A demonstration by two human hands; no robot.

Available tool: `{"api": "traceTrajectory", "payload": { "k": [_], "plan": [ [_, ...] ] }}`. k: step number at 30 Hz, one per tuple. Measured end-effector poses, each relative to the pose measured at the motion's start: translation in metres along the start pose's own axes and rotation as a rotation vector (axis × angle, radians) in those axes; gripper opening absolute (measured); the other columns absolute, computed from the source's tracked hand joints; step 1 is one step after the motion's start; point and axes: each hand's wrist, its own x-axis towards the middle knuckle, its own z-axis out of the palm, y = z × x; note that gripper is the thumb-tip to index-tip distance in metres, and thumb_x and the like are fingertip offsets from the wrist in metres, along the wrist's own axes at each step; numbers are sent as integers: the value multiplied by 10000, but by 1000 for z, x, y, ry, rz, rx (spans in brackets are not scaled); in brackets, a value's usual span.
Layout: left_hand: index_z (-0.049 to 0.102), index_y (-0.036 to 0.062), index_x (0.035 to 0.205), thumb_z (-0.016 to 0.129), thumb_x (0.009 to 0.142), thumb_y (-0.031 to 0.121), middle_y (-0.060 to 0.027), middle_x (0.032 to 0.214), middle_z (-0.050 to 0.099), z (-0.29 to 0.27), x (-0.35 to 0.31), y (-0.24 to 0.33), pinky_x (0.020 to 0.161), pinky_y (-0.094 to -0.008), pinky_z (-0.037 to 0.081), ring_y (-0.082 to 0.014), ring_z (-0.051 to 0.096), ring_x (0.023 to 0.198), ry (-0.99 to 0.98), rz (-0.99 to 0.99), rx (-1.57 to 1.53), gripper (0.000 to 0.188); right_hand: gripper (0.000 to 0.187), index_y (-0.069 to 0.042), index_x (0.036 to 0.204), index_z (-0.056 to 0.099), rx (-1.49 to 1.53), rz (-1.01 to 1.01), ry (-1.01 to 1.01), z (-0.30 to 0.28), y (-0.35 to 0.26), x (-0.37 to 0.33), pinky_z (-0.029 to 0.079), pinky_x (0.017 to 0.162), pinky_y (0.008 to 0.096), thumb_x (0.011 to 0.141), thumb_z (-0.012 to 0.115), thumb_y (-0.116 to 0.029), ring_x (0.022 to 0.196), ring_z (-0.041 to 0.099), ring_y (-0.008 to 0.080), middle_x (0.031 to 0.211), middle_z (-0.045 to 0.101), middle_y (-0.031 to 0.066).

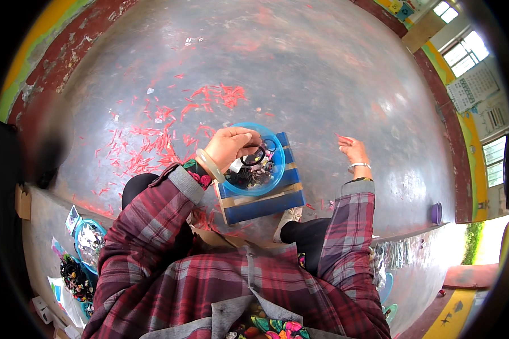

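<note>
My left hand (232, 148) is closed over the left part of a round blue plastic basin (230, 185). From its fingertips hangs a black hair tie (253, 158), above a heap of small dark and coloured pieces (251, 174) inside. The basin stands on a small blue slatted wooden stool (266, 207) between my knees. Out to the right, apart from the basin, my right hand (353, 151) is raised over the floor. Its fingers are pinched together, with a thin red strip (337, 135) showing at the tips.
Red scraps (152, 141) lie scattered over the grey floor (300, 73), thickest left of the basin. At lower left stand another blue basin (89, 240) and a pile of dark hair ties (76, 278). A purple container (436, 213) stands at far right.
</note>
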Motion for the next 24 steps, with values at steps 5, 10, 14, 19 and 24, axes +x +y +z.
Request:
{"api": "traceTrajectory", "payload": {
  "k": [5, 10, 14, 19, 24],
  "plan": [
    [572, -52, 1011, 415, 902, 66, -121, 1025, 594, 2, -1, 1, 867, -298, 473, -193, 569, 971, 41, -30, -5, 225, 436, 37, 1144, 527, 332, -87, -210, 0, -39, -20, 445, 856, 288, 711, 576, 28, 996, 583, 186, 1059, 616, 121],
    [571, -54, 1012, 413, 905, 75, -122, 1022, 593, 2, 1, -1, 861, -295, 473, -193, 573, 957, -19, 10, 49, 230, 426, -52, 1173, 541, -533, -177, -364, 7, 28, 2, 444, 870, 324, 748, 572, -45, 1009, 579, 197, 1119, 601, 96],
    [581, -54, 993, 410, 898, 65, -125, 1029, 586, 0, 2, 0, 863, -286, 463, -190, 565, 965, 41, -25, 42, 229, 358, -74, 1133, 581, -714, 104, -115, 2, 70, -1, 459, 824, 315, 778, 531, -77, 985, 588, 179, 1100, 612, 95],
    [583, -48, 992, 412, 906, 74, -117, 1006, 596, 3, 1, 2, 852, -291, 470, -182, 574, 940, 19, -5, 40, 227, 368, -30, 1140, 568, 171, 117, -174, -10, -15, -19, 449, 823, 291, 776, 514, -41, 1000, 579, 184, 1113, 596, 112],
    [575, -47, 999, 427, 907, 82, -123, 1010, 598, 6, 4, -3, 852, -299, 475, -190, 574, 956, 37, -39, 10, 217, 335, 5, 1128, 560, 381, -64, -313, -17, -51, -41, 443, 832, 287, 806, 528, -77, 1000, 579, 205, 1089, 599, 129]
  ]
}}
